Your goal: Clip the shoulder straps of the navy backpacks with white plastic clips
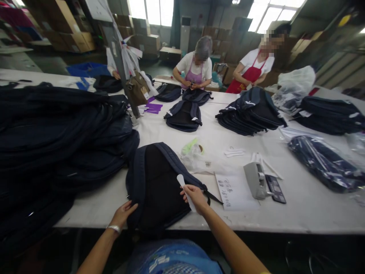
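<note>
A dark navy backpack (159, 186) lies on the white table (99, 205) at its front edge, straps and black back panel facing up. My left hand (124, 214) rests at the backpack's lower left edge, its fingers apart and touching the fabric. Above the right side of the panel, my right hand (194, 195) pinches a white paper strip (181, 180) with a rounded end. To the right lies a sheet with handwriting (234, 190), beside a grey tape dispenser (254, 180) and a phone (275, 189).
A large heap of dark backpacks (57, 152) fills the left. Further back are a single backpack (184, 116) and a stack (252, 112). A plastic-wrapped bag (325, 163) lies right. A metal post (122, 64) rises back left. Two people work across the table.
</note>
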A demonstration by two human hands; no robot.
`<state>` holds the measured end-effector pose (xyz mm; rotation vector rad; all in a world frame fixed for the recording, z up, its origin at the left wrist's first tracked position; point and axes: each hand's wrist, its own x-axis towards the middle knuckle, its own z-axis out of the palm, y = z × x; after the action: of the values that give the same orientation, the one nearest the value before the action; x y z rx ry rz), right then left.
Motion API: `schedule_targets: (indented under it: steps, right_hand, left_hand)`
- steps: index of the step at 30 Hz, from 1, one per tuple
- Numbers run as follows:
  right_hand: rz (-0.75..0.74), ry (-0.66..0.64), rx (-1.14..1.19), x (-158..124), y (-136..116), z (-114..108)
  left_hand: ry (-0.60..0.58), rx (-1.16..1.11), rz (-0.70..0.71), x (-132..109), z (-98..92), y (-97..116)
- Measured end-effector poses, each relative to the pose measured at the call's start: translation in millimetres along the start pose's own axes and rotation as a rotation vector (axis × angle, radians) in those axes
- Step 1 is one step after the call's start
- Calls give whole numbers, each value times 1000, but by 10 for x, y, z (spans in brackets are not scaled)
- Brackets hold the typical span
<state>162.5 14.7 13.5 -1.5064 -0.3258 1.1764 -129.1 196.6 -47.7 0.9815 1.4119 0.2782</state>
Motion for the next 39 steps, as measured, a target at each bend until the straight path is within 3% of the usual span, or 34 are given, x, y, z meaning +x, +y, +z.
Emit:
schedule_targets:
  steps: [7, 11, 19, 25, 30, 33, 35, 37, 39]
  right_hand:
    - [6, -75, -100, 135, 179, 686]
    - [-34, -128, -127, 206, 235, 873]
    - [-110, -58, -345, 419, 469, 1290]
    - [-217, -225, -461, 489, 616, 1650]
    - [-103, -502, -373, 506, 588, 1681]
    - [-19, -565, -498, 498, 450, 1616]
    - [-123, -469, -658, 482, 323, 1532]
    - [-363, -294, -830, 453, 207, 1417]
    - [-573, -224, -1001, 410, 139, 1293]
  left_hand:
    - [-123, -182, 61, -67, -24, -56]
    - [-195, -270, 84, -80, -36, -72]
    - [-262, -334, 142, -156, -61, -14]
    - [-299, -372, 190, -230, -29, 44]
    - [-253, -374, 178, -239, 7, 28]
    - [-229, -373, 177, -249, 13, 31]
    - [-233, -378, 179, -255, 5, 38]
    - [-236, -384, 173, -260, -6, 44]
    - [-227, -395, 166, -265, -11, 49]
